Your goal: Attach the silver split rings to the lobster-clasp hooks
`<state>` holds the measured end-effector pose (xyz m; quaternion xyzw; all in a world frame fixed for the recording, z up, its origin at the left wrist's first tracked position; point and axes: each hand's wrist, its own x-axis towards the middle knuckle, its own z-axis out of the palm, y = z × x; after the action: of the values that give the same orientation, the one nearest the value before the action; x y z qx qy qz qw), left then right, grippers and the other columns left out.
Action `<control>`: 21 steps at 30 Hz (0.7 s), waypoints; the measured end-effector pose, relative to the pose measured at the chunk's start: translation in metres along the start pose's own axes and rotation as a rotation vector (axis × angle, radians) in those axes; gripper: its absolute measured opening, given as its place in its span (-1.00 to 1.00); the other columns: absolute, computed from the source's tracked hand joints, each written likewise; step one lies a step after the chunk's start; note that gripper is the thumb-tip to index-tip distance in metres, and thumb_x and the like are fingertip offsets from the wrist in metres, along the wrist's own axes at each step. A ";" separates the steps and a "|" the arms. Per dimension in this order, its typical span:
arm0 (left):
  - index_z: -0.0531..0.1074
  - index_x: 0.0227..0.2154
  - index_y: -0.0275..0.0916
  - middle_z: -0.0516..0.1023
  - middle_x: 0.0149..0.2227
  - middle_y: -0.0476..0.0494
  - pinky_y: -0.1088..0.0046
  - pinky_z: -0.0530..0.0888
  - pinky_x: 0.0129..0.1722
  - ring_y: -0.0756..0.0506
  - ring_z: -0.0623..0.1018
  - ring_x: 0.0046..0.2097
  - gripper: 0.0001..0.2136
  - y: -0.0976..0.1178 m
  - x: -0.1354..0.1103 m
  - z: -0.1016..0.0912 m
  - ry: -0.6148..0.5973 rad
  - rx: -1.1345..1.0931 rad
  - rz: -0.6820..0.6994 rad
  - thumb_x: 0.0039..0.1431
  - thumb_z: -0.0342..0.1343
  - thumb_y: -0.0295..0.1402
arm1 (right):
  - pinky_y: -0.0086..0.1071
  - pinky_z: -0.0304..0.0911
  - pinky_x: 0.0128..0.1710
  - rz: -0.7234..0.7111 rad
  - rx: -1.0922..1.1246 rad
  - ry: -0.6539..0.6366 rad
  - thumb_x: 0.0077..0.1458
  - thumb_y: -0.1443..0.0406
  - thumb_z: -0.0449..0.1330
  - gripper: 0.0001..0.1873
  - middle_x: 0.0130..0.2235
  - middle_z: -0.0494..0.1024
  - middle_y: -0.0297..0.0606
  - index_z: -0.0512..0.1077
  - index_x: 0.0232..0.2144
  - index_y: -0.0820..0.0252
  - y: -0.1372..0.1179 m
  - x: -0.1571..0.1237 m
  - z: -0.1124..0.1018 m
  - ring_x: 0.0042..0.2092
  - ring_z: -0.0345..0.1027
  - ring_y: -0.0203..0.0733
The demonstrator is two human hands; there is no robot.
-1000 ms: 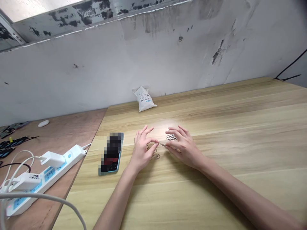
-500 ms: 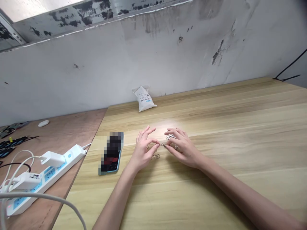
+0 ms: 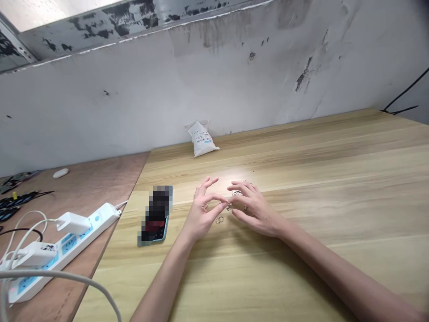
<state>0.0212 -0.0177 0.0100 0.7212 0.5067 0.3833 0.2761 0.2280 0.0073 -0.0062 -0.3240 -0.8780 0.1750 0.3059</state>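
One small metal piece [image 3: 229,206], lower middle of the frame, sits pinched by the left hand [image 3: 202,215], beside the right hand [image 3: 257,212], whose thumb and forefinger have parted wider than before.

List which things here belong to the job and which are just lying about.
Likely the job:
metal clasp in left hand
clasp pile by right hand
metal rings

Just lying about:
smartphone
labelled packet
power strip
chargers
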 end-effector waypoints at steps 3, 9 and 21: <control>0.57 -0.34 -0.09 0.28 0.27 -0.06 -0.09 0.07 0.31 -0.25 0.06 0.39 -0.94 0.001 0.000 0.002 0.033 -0.007 -0.014 0.19 0.20 -0.31 | 0.05 0.02 0.21 -0.013 -0.066 0.074 0.20 0.15 0.18 -0.80 0.05 0.43 -0.10 0.49 -0.20 0.09 -0.004 0.002 0.004 0.23 0.14 0.03; 0.57 -0.34 -0.10 0.29 0.27 -0.08 -0.08 0.09 0.31 -0.26 0.08 0.38 -0.95 0.001 0.000 0.005 0.046 -0.003 -0.020 0.16 0.22 -0.31 | 0.11 -0.11 0.26 0.039 -0.244 0.242 0.24 0.25 0.13 -0.80 -0.07 0.53 -0.15 0.52 -0.37 0.12 -0.009 0.004 0.015 0.12 0.30 0.00; 0.55 -0.33 -0.08 0.36 0.20 -0.10 -0.14 0.13 0.27 -0.28 0.14 0.35 -0.93 -0.004 -0.003 0.008 0.001 0.338 0.117 0.18 0.18 -0.38 | 0.10 -0.10 0.26 0.015 -0.497 0.096 0.28 0.36 -0.01 -0.76 0.01 0.50 -0.05 0.47 -0.19 0.19 -0.010 0.004 0.017 0.14 0.27 0.02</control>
<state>0.0251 -0.0189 0.0018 0.7854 0.5212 0.3085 0.1279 0.2103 0.0007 -0.0123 -0.4038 -0.8760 -0.0596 0.2569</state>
